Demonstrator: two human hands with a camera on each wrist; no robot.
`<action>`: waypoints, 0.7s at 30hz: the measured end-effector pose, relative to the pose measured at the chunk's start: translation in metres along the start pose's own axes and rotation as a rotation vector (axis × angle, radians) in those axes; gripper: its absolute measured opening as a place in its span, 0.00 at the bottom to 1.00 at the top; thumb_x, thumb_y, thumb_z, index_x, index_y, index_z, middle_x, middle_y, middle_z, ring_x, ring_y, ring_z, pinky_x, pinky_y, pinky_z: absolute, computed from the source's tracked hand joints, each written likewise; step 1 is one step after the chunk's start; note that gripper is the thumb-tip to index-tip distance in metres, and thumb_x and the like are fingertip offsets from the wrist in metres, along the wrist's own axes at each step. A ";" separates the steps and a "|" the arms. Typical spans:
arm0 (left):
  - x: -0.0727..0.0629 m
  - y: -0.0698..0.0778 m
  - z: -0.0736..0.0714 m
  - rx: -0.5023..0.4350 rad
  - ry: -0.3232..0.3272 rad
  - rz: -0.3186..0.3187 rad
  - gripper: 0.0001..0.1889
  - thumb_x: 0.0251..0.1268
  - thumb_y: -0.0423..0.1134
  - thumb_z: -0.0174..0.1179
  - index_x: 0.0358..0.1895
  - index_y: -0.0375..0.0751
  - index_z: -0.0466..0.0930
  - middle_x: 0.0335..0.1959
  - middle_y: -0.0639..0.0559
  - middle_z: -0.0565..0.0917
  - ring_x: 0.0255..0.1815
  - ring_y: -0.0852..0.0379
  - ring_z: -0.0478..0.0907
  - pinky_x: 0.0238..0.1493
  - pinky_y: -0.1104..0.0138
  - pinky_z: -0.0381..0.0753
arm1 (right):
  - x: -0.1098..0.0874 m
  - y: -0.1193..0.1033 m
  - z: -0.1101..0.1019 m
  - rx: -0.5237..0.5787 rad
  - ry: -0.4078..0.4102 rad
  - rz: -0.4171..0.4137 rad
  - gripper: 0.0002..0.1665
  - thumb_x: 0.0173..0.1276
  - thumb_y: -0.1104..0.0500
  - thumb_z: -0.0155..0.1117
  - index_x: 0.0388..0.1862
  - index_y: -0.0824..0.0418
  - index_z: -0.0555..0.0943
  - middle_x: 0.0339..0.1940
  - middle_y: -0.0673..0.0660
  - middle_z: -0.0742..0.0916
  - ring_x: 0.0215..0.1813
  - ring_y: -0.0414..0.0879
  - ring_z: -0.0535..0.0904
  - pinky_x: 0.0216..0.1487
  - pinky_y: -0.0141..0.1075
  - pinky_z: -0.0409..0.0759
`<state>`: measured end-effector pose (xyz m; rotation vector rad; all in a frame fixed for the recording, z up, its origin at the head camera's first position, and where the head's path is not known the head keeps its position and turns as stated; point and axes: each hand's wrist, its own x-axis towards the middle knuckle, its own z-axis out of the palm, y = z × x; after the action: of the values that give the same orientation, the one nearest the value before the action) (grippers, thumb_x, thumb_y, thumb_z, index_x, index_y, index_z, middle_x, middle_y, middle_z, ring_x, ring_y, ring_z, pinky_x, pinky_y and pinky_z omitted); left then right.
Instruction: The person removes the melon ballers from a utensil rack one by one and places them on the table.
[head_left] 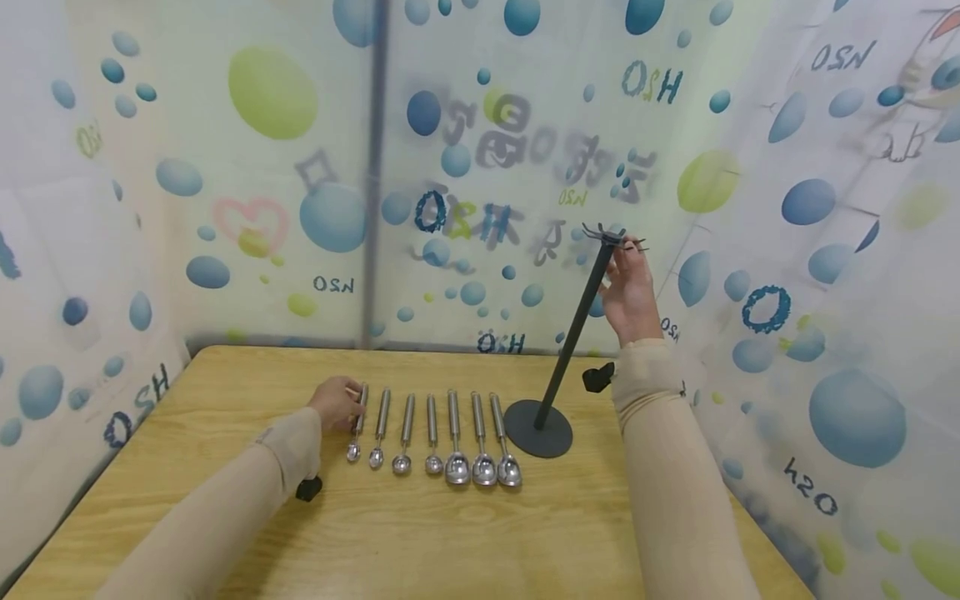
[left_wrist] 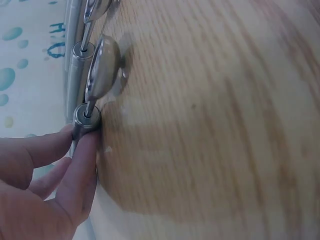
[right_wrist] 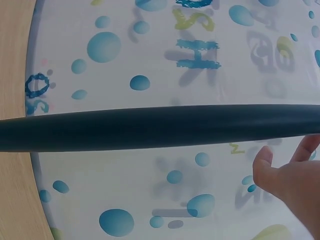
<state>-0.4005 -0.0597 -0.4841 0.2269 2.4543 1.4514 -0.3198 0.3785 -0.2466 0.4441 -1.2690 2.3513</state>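
Several metal scoops with tubular handles lie in a row on the wooden table, bowls toward me and handles pointing away. At the left end my left hand (head_left: 337,403) pinches the handle of the smallest scoop (head_left: 353,451); up close, in the left wrist view, thumb and fingers lie on either side of its handle (left_wrist: 87,118). A dark stand (head_left: 573,333) with a round base and a ring of hooks (head_left: 609,237) rises right of the row. Up at those hooks is my right hand (head_left: 632,296), its fingertips at the hooks. The right wrist view shows its thumb (right_wrist: 263,159) apart from the pole (right_wrist: 165,127).
The table (head_left: 420,542) reaches to a patterned curtain (head_left: 480,275) behind it, with more curtain at both sides. The stand's base (head_left: 538,440) sits close beside the rightmost scoop (head_left: 509,471). Dark wrist devices (head_left: 308,488) show at both sleeves.
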 end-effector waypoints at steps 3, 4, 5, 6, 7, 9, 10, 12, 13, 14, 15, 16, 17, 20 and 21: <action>0.001 0.002 -0.001 0.017 -0.001 -0.008 0.24 0.67 0.24 0.64 0.63 0.22 0.69 0.54 0.30 0.77 0.45 0.46 0.80 0.35 0.62 0.86 | 0.001 0.000 0.000 0.001 0.006 0.003 0.09 0.79 0.56 0.58 0.37 0.47 0.82 0.44 0.44 0.88 0.60 0.46 0.64 0.72 0.56 0.41; 0.000 0.002 -0.001 0.026 -0.006 -0.007 0.24 0.67 0.24 0.64 0.64 0.21 0.69 0.55 0.29 0.77 0.48 0.44 0.80 0.36 0.61 0.87 | 0.002 0.000 0.000 -0.001 0.012 0.004 0.09 0.79 0.56 0.58 0.37 0.47 0.82 0.44 0.44 0.88 0.60 0.47 0.64 0.71 0.56 0.42; 0.000 0.003 -0.001 0.032 -0.009 -0.006 0.25 0.67 0.24 0.64 0.64 0.20 0.69 0.56 0.28 0.76 0.50 0.42 0.80 0.37 0.61 0.87 | 0.002 0.000 -0.001 -0.005 0.017 0.004 0.09 0.79 0.56 0.58 0.37 0.47 0.82 0.44 0.44 0.88 0.60 0.47 0.64 0.71 0.56 0.42; 0.000 0.003 -0.002 0.037 -0.014 -0.005 0.26 0.67 0.25 0.63 0.65 0.19 0.68 0.58 0.27 0.76 0.53 0.40 0.79 0.38 0.61 0.87 | 0.002 0.000 -0.001 -0.006 0.023 0.004 0.09 0.79 0.56 0.58 0.37 0.46 0.82 0.44 0.44 0.88 0.60 0.47 0.64 0.71 0.56 0.42; -0.001 0.003 -0.002 0.037 -0.016 -0.007 0.26 0.67 0.25 0.63 0.66 0.19 0.68 0.59 0.27 0.75 0.56 0.38 0.78 0.39 0.61 0.87 | 0.003 0.000 -0.001 -0.011 0.028 0.005 0.09 0.79 0.56 0.58 0.37 0.46 0.82 0.44 0.44 0.88 0.60 0.47 0.64 0.71 0.56 0.42; -0.003 0.004 -0.003 0.038 -0.021 -0.005 0.27 0.67 0.24 0.63 0.67 0.18 0.67 0.61 0.26 0.74 0.59 0.36 0.76 0.40 0.60 0.88 | 0.003 0.001 0.000 -0.009 0.031 0.007 0.09 0.79 0.56 0.59 0.37 0.46 0.82 0.43 0.44 0.88 0.61 0.47 0.64 0.72 0.57 0.41; -0.004 0.004 -0.004 0.037 -0.023 -0.006 0.27 0.68 0.24 0.63 0.67 0.17 0.66 0.61 0.26 0.74 0.60 0.35 0.76 0.40 0.60 0.88 | 0.003 0.002 0.000 -0.015 0.029 0.006 0.09 0.79 0.56 0.59 0.37 0.46 0.82 0.43 0.44 0.88 0.61 0.47 0.64 0.72 0.57 0.41; -0.005 0.003 -0.005 0.050 -0.022 -0.004 0.27 0.68 0.24 0.63 0.66 0.17 0.67 0.60 0.25 0.75 0.58 0.36 0.78 0.40 0.60 0.88 | 0.002 0.002 0.001 -0.019 0.019 0.005 0.09 0.79 0.56 0.58 0.37 0.46 0.82 0.44 0.43 0.88 0.61 0.47 0.64 0.72 0.57 0.41; -0.005 0.003 -0.005 0.058 -0.023 -0.003 0.27 0.68 0.24 0.63 0.66 0.16 0.67 0.60 0.25 0.75 0.56 0.36 0.79 0.39 0.60 0.88 | 0.002 0.003 0.001 -0.018 0.014 0.005 0.09 0.79 0.56 0.58 0.37 0.46 0.81 0.43 0.43 0.88 0.61 0.47 0.64 0.72 0.57 0.40; -0.005 0.003 -0.005 0.070 -0.021 -0.001 0.27 0.68 0.24 0.63 0.66 0.16 0.67 0.59 0.25 0.76 0.54 0.38 0.81 0.39 0.60 0.88 | 0.001 0.003 0.002 -0.018 0.009 0.004 0.09 0.79 0.56 0.58 0.37 0.45 0.81 0.43 0.43 0.88 0.60 0.47 0.64 0.72 0.57 0.40; -0.005 0.003 -0.005 0.079 -0.022 0.002 0.26 0.67 0.25 0.63 0.66 0.16 0.67 0.59 0.25 0.76 0.52 0.39 0.82 0.38 0.60 0.88 | 0.001 0.003 0.003 -0.021 0.007 0.004 0.09 0.79 0.56 0.58 0.37 0.45 0.81 0.42 0.43 0.88 0.59 0.46 0.65 0.72 0.57 0.40; -0.005 0.004 -0.005 0.088 -0.022 0.004 0.26 0.67 0.25 0.63 0.65 0.16 0.68 0.58 0.25 0.77 0.50 0.40 0.82 0.38 0.60 0.88 | 0.001 0.003 0.003 -0.024 0.007 0.003 0.09 0.79 0.56 0.58 0.37 0.45 0.81 0.42 0.43 0.88 0.58 0.46 0.66 0.73 0.57 0.40; -0.004 0.003 -0.005 0.097 -0.021 0.007 0.26 0.68 0.25 0.63 0.65 0.16 0.68 0.58 0.25 0.77 0.49 0.41 0.83 0.38 0.61 0.88 | 0.001 0.003 0.003 -0.023 0.010 0.003 0.09 0.79 0.56 0.58 0.37 0.45 0.81 0.41 0.43 0.89 0.57 0.46 0.66 0.73 0.57 0.40; -0.003 0.003 -0.004 0.100 -0.028 0.012 0.26 0.68 0.26 0.63 0.65 0.17 0.69 0.59 0.25 0.77 0.50 0.41 0.83 0.39 0.60 0.88 | 0.001 0.002 0.004 -0.022 0.016 0.007 0.09 0.79 0.57 0.58 0.37 0.45 0.80 0.39 0.43 0.89 0.55 0.46 0.67 0.73 0.57 0.40; -0.003 0.003 -0.004 0.098 -0.032 0.009 0.25 0.69 0.27 0.63 0.65 0.17 0.69 0.59 0.25 0.77 0.51 0.40 0.82 0.41 0.59 0.88 | 0.001 0.001 0.005 -0.013 0.016 0.012 0.09 0.79 0.57 0.58 0.37 0.46 0.80 0.39 0.43 0.89 0.56 0.46 0.67 0.73 0.56 0.40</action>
<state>-0.3987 -0.0622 -0.4797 0.2793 2.5045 1.3228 -0.3206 0.3743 -0.2444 0.4142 -1.2824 2.3506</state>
